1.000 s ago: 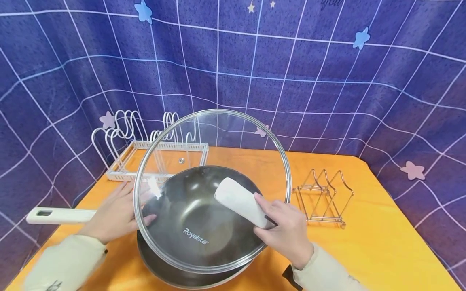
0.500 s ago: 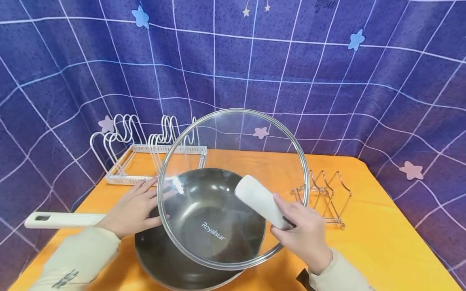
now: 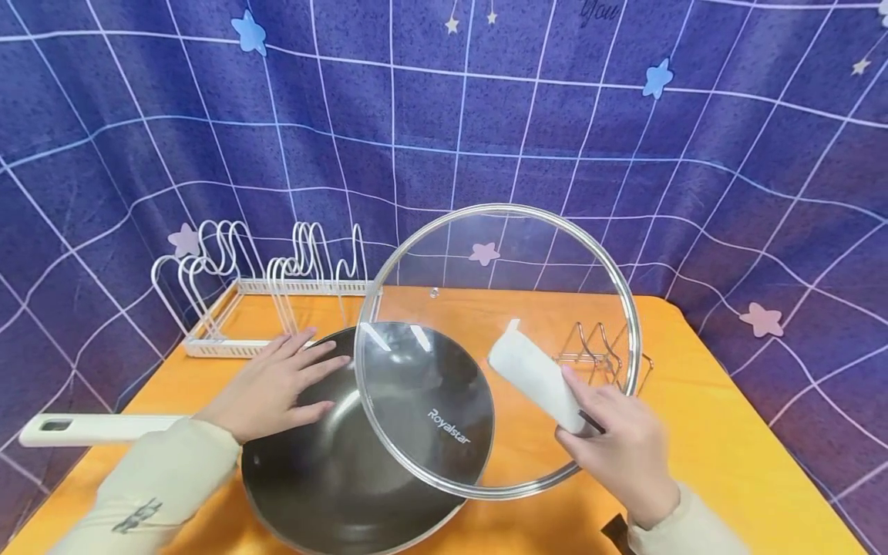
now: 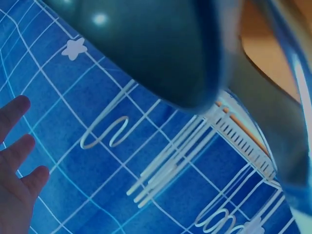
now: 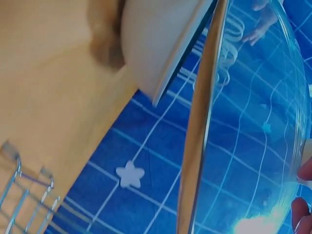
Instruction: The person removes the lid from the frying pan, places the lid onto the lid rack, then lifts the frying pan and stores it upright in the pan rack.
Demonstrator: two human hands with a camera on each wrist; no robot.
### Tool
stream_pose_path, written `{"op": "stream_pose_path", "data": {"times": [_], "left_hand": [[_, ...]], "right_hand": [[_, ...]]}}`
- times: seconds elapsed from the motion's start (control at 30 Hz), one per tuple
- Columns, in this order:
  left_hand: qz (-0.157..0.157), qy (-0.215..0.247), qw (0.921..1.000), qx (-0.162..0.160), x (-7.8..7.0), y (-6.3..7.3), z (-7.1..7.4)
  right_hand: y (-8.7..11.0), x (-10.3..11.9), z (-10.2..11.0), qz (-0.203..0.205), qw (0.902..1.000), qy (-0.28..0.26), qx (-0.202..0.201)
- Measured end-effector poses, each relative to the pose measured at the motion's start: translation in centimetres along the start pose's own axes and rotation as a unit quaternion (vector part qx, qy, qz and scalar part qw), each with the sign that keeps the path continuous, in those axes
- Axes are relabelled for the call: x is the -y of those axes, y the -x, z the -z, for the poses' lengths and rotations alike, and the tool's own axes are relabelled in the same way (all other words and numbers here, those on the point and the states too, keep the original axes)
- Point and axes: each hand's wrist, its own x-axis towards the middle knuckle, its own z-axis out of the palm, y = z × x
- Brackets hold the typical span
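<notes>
My right hand [image 3: 617, 447] grips the white knob handle [image 3: 534, 378] of a clear glass pan lid [image 3: 479, 324] with a metal rim. The lid stands tilted up above the table, overlapping the right side of a dark wok [image 3: 340, 470] in the head view. My left hand [image 3: 277, 393] is spread flat over the wok's left rim, fingers apart; whether it touches the rim I cannot tell. The wok's cream handle [image 3: 104, 429] points left behind that sleeve. In the right wrist view, fingers [image 5: 301, 214] show beside the lid [image 5: 248, 136].
A white wire pot rack [image 3: 229, 349] with looped dividers stands at the back left, close to the wok. Behind the lid, at right, sits a small copper-coloured wire rack [image 3: 648, 370]. An orange cloth [image 3: 721, 432] covers the table; a blue gridded curtain [image 3: 527, 116] hangs around it.
My right hand has carried the lid to the right, uncovering more of the wok's left side in view. My left hand has shifted slightly right, fingers more spread.
</notes>
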Motion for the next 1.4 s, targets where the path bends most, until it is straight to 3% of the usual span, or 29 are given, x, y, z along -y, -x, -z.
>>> {"op": "stream_pose_path", "data": {"times": [0.17,0.33,0.57,0.9,1.27,1.4], "left_hand": [[-0.015,-0.004,0.9998,0.015,-0.5,-1.0,-0.2],[-0.035,-0.007,0.9993,0.008,-0.6,-1.9,-0.5],[-0.05,-0.004,0.9987,-0.007,-0.8,-3.7,0.2],[-0.054,-0.002,0.9983,0.023,-2.0,-6.6,0.6],[-0.086,0.021,0.9957,0.027,-4.4,-10.1,-0.1],[-0.097,0.023,0.9946,0.029,-5.1,-11.3,-0.2]], "right_hand": [[0.0,-1.0,1.4,0.003,0.9984,0.055,-0.012],[0.0,-1.9,2.6,0.002,0.9956,0.089,-0.032],[0.8,-3.0,4.0,-0.032,0.9938,0.098,-0.043],[1.9,-4.4,6.0,-0.078,0.9881,0.12,-0.056],[2.7,-5.5,9.6,-0.141,0.9732,0.181,-0.002],[2.5,-5.7,10.7,-0.18,0.9613,0.207,0.019]]}}
